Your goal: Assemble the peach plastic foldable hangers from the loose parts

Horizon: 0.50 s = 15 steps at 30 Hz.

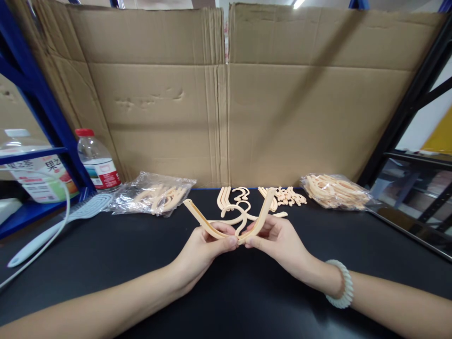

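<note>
A: How many pieces are those hands holding?
B: Two for sure: the left hand (201, 247) is gripping the left strip (206, 226), the right hand (286, 242) is pinching the right strip (263, 212), and a hook (240, 228) seems to be rising where their ends are meeting, over the black table (141, 301)
A: And beyond?
B: One hanger (280, 215) is lying just behind, its curves crossing the hook's, so I'm not telling every loop apart; about four strips are forming the left stack (224, 198), while the right stack (274, 204) is partly hiding behind the right strip
A: Small parts?
B: Roughly three loose hooks (242, 189) are lying between the stacks; the knobs (293, 197) are heaping too tightly for counting
A: Materials?
B: Everything there is looking pale, smooth and curved; two crinkled clear bags (335, 190) are blurring their contents, two bottles (100, 165) are standing left, one partly covered by the blue frame (33, 94), and one twisted bracelet (339, 284) is circling the right wrist
</note>
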Motion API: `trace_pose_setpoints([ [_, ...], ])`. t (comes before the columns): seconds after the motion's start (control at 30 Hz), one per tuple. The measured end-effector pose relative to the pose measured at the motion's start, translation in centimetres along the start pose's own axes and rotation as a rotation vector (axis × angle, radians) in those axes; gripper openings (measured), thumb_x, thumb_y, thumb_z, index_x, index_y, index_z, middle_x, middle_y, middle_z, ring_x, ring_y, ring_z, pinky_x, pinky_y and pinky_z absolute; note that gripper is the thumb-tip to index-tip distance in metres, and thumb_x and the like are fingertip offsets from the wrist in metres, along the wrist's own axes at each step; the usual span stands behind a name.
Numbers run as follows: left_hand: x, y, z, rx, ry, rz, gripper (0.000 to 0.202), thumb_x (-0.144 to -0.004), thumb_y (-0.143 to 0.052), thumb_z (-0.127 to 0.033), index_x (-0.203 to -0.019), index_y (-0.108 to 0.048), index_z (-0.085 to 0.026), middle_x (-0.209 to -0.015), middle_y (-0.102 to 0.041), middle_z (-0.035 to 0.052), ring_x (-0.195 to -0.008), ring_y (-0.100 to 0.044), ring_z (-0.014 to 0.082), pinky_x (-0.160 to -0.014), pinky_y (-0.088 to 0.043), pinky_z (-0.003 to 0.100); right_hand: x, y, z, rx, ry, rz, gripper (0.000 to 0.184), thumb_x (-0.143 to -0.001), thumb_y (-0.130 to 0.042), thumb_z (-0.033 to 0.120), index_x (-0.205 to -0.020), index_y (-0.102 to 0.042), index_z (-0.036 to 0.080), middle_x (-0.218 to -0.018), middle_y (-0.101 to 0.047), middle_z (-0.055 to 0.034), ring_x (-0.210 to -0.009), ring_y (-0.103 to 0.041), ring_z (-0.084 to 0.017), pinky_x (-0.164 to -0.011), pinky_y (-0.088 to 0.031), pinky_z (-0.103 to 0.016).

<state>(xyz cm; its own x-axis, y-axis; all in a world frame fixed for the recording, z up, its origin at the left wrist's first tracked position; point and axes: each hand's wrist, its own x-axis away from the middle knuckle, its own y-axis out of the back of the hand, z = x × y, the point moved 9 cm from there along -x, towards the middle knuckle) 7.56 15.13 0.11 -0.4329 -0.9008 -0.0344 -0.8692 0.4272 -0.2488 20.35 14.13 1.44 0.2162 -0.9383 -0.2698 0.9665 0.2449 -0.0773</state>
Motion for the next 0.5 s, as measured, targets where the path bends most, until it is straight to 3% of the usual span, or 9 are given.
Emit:
trace_pose_setpoints([
  [0.17,-0.1,0.7,0.7,0.012,0.039,-0.055,0.024,-0.065,-0.084,-0.024,-0.077,-0.067,-0.015,-0.074,-0.068,0.001,-0.078,-0.063,0.0142,-0.077,-0.048,0.025,-0.1,0.6,-0.6,-0.032,-0.023,-0.08,0.025,-0.061,-0.082,0.023,-0.076,-0.062,0.018,-0.076,-0.072,-0.0017,-0.072,-0.069,-0.018,-0.073,-0.056,-0.032],
  [0.33,0.0,0.7,0.8,0.009,0.038,-0.059,0.022,-0.066,-0.084,-0.023,-0.078,-0.068,-0.015,-0.076,-0.069,0.0011,-0.078,-0.064,0.0124,-0.077,-0.05,0.022,-0.2,0.6,-1.1,-0.045,-0.064,-0.078,0.028,-0.061,-0.084,0.027,-0.074,-0.062,0.017,-0.075,-0.071,-0.0022,-0.072,-0.068,-0.017,-0.073,-0.057,-0.032],
  [0.5,-0.3,1.6,0.1,0.046,0.1,-0.104,0.021,-0.068,-0.083,-0.021,-0.084,-0.072,-0.013,-0.082,-0.071,0.0038,-0.078,-0.066,0.0119,-0.076,-0.055,0.018,-1.0,2.3,-1.3,-0.111,-0.157,-0.026,0.033,-0.062,-0.084,0.028,-0.083,-0.06,0.018,-0.075,-0.065,0.0015,-0.069,-0.066,-0.014,-0.054,-0.057,-0.023],
])
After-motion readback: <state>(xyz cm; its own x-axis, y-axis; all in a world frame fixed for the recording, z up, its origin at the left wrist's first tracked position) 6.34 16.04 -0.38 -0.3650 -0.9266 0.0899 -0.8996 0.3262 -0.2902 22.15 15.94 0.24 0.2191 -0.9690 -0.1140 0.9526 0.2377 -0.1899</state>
